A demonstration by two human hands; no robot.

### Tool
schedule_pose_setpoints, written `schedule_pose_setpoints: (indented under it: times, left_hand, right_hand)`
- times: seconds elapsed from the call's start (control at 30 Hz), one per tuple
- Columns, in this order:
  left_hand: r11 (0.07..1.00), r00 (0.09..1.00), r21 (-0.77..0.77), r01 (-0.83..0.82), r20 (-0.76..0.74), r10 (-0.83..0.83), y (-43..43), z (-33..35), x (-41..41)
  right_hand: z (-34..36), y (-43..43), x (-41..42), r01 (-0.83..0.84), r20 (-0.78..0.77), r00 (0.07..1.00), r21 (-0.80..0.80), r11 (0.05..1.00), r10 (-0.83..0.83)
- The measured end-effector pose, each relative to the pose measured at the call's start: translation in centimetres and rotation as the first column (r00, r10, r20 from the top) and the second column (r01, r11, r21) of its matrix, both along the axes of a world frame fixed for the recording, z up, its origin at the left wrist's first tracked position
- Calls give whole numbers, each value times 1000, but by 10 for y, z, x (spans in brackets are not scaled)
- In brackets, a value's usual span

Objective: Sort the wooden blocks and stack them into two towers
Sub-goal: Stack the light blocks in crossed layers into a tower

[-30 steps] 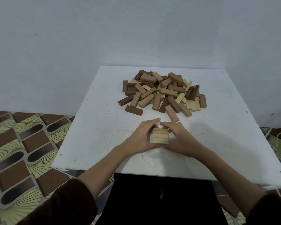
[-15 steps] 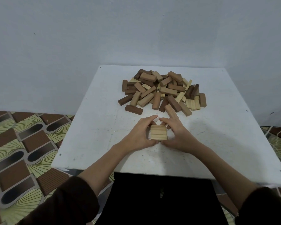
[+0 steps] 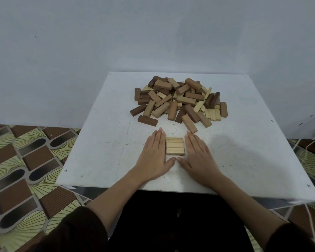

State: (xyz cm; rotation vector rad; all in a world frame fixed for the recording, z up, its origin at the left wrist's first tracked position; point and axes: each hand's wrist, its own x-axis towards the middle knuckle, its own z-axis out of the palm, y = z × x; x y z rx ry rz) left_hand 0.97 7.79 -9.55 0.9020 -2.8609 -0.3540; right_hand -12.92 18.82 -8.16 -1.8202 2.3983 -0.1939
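Note:
A small square stack of pale wooden blocks [image 3: 175, 146] lies on the white table [image 3: 102, 148], near its front middle. My left hand [image 3: 155, 153] lies flat with straight fingers against the stack's left side. My right hand [image 3: 196, 153] lies flat against its right side. The two thumbs meet just in front of the stack. Behind it, a mixed pile of dark, mid-brown and pale blocks [image 3: 178, 100] covers the far middle of the table. One mid-brown block [image 3: 189, 123] juts out of the pile toward my right fingertips.
The table stands against a plain grey wall, and its front edge is close to my forearms. A patterned brown and green floor [image 3: 25, 160] shows on the left. White cords [image 3: 309, 148] hang off the right side of the table.
Both hands have opened from curled fingers round the pale stack to flat palms on either side of it. The stack now sits square on the table.

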Motion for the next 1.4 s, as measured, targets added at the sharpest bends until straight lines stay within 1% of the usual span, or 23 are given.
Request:
schedule_pose_setpoints:
  times: [0.1,0.5,0.87,1.0,1.17,1.4]
  left_hand:
    - [1000,999,-26,-1,43,2,2,3,-1]
    - [997,995,-77,-7,100,14,4,2,-3]
    - [995,994,-89,-36,101,45,8,4,-4]
    - [995,993,-85,-49,107,58,9,5,-6]
    - [995,989,-87,-56,129,67,9,6,-6]
    - [997,993,-57,-53,105,59,10,6,-4]
  right_hand:
    - [-6,-2,-2,-9,-54,998,9,1000,9]
    - [-5,-4,0,-2,-63,998,35,999,4]
    - [-5,-4,0,5,-109,994,88,996,5]
    - [-5,-4,0,0,-91,996,75,997,6]
    - [-4,-4,0,4,-121,993,83,997,6]
    - [-4,-5,-1,8,-88,996,56,998,-3]
